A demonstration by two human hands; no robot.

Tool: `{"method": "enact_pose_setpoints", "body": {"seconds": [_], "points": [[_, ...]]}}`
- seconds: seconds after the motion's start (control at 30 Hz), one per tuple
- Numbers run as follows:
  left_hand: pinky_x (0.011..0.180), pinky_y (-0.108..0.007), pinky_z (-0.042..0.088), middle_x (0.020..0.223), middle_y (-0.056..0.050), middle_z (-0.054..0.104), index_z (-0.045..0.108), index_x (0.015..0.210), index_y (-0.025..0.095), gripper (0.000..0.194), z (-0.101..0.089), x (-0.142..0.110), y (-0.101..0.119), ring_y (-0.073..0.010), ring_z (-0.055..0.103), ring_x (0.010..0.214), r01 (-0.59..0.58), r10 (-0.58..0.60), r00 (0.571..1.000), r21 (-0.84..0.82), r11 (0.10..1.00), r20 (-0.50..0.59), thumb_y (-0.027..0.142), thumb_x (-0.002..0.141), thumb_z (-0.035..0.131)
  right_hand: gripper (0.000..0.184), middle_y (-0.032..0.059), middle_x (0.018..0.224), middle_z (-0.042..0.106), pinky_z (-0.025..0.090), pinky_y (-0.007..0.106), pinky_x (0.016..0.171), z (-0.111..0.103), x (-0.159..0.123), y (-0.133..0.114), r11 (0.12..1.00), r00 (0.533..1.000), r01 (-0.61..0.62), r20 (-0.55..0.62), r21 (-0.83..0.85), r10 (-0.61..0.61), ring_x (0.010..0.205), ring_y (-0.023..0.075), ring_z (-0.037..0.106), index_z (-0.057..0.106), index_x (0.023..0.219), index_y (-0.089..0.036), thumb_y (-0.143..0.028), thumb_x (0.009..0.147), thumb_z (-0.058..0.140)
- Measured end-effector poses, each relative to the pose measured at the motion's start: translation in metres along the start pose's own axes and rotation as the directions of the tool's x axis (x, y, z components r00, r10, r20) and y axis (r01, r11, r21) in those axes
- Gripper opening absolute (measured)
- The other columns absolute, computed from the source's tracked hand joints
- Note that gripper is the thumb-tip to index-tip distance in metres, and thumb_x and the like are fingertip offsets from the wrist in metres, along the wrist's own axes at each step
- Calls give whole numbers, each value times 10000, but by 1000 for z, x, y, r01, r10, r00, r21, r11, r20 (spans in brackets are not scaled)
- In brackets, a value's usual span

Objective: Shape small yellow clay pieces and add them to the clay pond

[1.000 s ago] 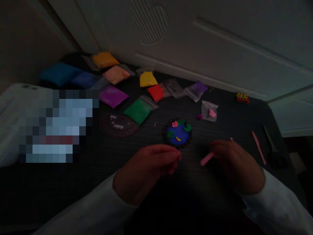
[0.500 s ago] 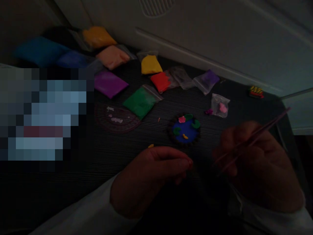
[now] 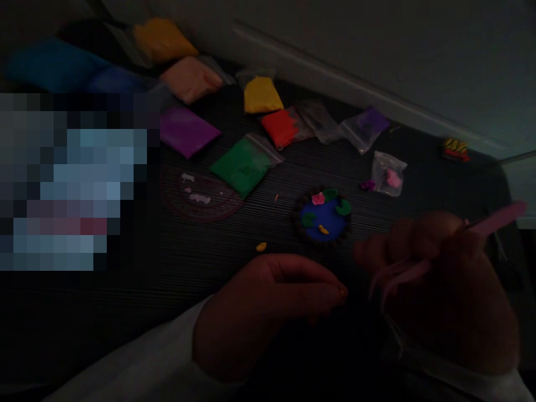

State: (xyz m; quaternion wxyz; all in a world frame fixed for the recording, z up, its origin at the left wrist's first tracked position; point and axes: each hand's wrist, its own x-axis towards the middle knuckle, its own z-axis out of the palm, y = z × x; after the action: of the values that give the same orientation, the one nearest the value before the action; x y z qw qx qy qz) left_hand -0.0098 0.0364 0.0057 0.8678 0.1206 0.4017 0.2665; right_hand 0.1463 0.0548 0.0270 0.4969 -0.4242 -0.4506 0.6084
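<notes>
Tweezers [image 3: 496,219] look plastic; blue disc [image 3: 318,216] matt; tabletop [image 3: 201,259] finely ribbed.

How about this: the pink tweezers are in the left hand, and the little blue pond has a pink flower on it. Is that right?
Not quite: the pink tweezers are in the right hand, not the left hand, as the head view shows. The little blue pond does have a pink flower on it.

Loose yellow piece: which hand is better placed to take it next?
Probably the left hand: it is nearer the piece, though its fingertips are pinched; the right hand, holding tweezers, is farther.
</notes>
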Motion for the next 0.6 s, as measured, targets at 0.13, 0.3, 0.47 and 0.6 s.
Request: {"method": "enact_pose_setpoints", "body": {"seconds": [0.13,0.3,0.47,0.6], "points": [[537,-221,333,612,-5,591,676,612,160,68,-2,2,-2,-93,468,551,-1,1,1000,23,1000,-5,225,591,672,157,-47,508,436,358,259,405,0,-3,-2,998,998,8,-55,-68,-11,424,90,401,496,681,-212,-286,817,468],[542,-200,338,591,9,585,674,629,161,43,-4,5,-1,-77,474,553,-13,13,1000,-1,1000,5,202,617,675,157,-29,593,575,448,267,423,-12,0,-14,955,999,40,35,-295,-31,516,130,540,614,826,-254,-249,830,457],[549,-195,341,629,14,591,669,636,152,67,-4,5,1,-66,473,558,-22,22,1000,-11,1000,-16,213,616,688,152,-20,662,595,491,296,577,-31,12,-19,911,987,161,87,-379,-138,734,179,581,636,759,-267,-323,797,500],[542,-190,347,658,7,602,669,654,139,73,-3,7,3,-58,477,553,-7,7,1000,-21,1000,-12,196,614,690,137,-12,650,565,425,283,525,-37,24,-21,917,991,112,116,-384,-72,689,157,551,630,768,-258,-311,795,506]]}}
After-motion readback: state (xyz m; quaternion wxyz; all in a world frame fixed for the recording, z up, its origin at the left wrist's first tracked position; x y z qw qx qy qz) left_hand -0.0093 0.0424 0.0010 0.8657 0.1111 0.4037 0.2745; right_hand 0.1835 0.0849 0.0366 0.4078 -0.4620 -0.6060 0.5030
